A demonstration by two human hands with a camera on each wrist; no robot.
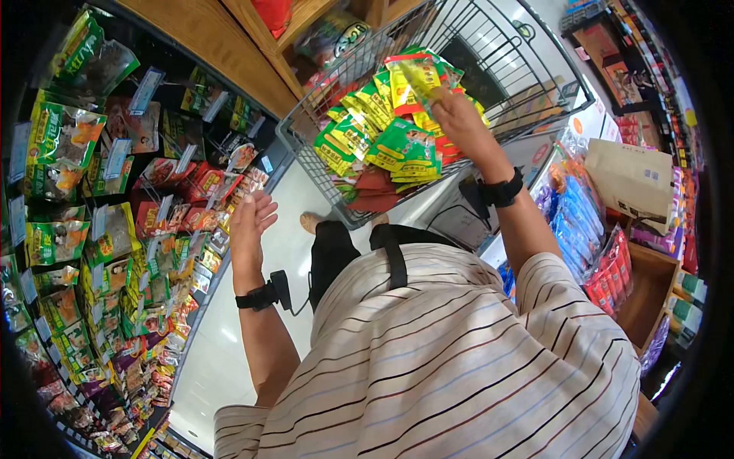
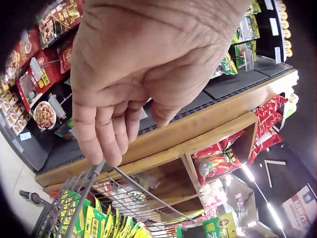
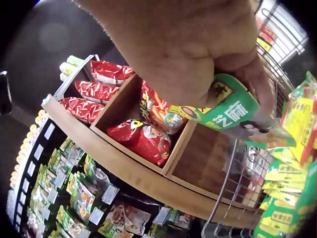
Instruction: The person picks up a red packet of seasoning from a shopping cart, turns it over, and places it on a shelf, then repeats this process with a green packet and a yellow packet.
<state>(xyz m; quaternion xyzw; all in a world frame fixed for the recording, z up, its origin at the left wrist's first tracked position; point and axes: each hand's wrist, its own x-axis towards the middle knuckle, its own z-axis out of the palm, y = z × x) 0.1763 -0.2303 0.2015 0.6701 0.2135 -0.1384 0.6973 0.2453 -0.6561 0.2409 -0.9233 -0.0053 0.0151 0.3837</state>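
My right hand point(image 1: 456, 109) reaches over the wire shopping cart point(image 1: 535, 53) and grips a green and yellow snack packet point(image 1: 417, 76), seen close in the right wrist view as the green packet point(image 3: 233, 114) held by curled fingers. Under it the cart holds a heap of green, yellow and red packets point(image 1: 382, 145). My left hand point(image 1: 251, 222) is raised, fingers relaxed and empty, between the cart and the wall of hanging snack packets point(image 1: 115, 229). In the left wrist view the left hand's fingers point(image 2: 106, 129) hang loose above the cart's rim point(image 2: 84, 191).
A wooden shelf unit point(image 3: 143, 168) with red snack bags point(image 3: 141, 139) stands behind the cart. To my right is a display of blue and red packets point(image 1: 589, 237) and a cardboard box point(image 1: 634, 180). Pale floor point(image 1: 222, 344) runs between the racks.
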